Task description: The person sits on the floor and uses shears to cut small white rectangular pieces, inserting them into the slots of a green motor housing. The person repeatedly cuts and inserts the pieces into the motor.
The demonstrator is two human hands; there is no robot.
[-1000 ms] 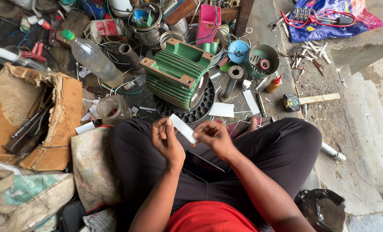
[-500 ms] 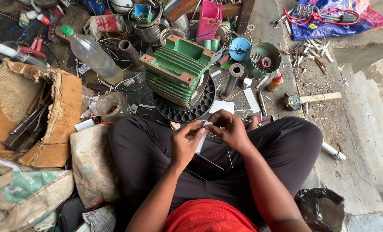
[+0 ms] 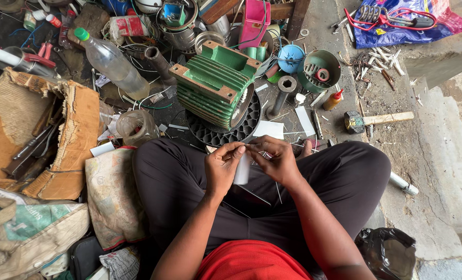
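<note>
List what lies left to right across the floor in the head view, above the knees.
Cardboard box → plastic bottle → green motor housing → blue cup → green can → hammer.

A small white paper strip [image 3: 242,168], upright, pinched above the lap.

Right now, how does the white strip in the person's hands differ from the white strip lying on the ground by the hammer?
The held strip is pinched between the left hand and right hand above the lap; the ground strip lies loose, touched by nothing. The held strip stands roughly upright and looks curled or folded; the ground strip lies flat and straight. The held one is partly hidden by fingers; the other shows whole. Both are thin, white and paper-like.
</note>
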